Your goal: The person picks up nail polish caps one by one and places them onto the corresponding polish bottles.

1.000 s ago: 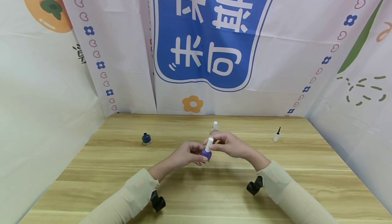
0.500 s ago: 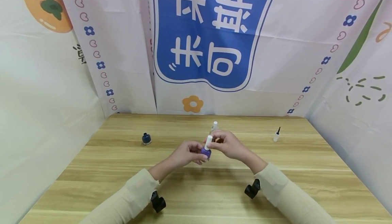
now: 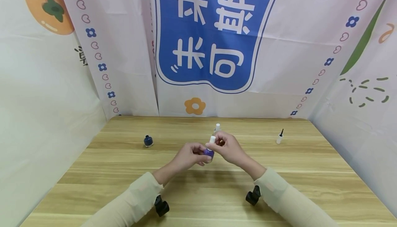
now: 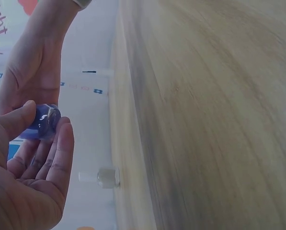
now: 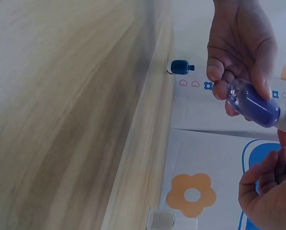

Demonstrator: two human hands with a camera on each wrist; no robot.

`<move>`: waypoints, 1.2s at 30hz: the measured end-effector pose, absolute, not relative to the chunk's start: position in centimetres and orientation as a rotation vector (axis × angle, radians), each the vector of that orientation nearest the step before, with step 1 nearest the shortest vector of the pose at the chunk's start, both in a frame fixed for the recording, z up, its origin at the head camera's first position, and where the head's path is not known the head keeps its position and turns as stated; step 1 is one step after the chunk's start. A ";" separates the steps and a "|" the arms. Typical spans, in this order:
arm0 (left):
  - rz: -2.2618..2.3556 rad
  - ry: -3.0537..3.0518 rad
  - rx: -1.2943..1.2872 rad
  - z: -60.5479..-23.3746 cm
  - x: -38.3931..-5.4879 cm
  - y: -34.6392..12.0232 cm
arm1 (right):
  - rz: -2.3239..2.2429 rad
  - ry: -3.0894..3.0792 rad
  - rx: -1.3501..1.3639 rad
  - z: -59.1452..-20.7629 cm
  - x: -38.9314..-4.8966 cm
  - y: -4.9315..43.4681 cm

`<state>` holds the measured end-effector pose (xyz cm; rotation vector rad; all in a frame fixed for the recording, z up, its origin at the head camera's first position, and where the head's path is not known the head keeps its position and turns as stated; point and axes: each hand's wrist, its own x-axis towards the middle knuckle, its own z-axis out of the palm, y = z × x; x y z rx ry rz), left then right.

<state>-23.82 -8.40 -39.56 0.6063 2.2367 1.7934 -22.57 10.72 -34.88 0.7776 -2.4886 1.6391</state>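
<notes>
My left hand [image 3: 187, 157] holds a purple nail polish bottle [image 3: 208, 153] between thumb and fingers, above the table. The bottle tilts slightly in the head view, and its glass base shows in the right wrist view. On its neck is a white cap [image 3: 212, 139], which my right hand [image 3: 230, 148] pinches with thumb and fingers near its lower end. A nail polish bottle with a white cap [image 3: 217, 127] stands behind my right hand, partly hidden by it; its glass [image 4: 107, 178] looks clear in the left wrist view.
An uncapped dark blue nail polish bottle [image 3: 148, 141] stands on the wooden table [image 3: 124, 172] at the left. Towards the right, a white cap [image 3: 280, 139] stands with its black brush pointing up. Printed cloth [image 3: 279, 65] hangs behind and on both sides.
My right hand has shifted a little left, and its thumb now lies lower across the white cap. The left hand keeps its hold on the purple bottle, almost still.
</notes>
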 end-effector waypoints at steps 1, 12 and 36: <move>1.796 2.243 0.612 -39.5 -23.8 -8.3 | 1.650 -2.490 0.762 -34.9 -22.6 10.7; 1.796 2.202 0.615 -39.6 -24.1 -8.4 | 1.719 -2.546 0.886 -37.3 -25.6 12.2; 1.753 2.176 0.620 -39.7 -24.3 -8.8 | 1.706 -2.571 1.120 -35.2 -24.8 12.3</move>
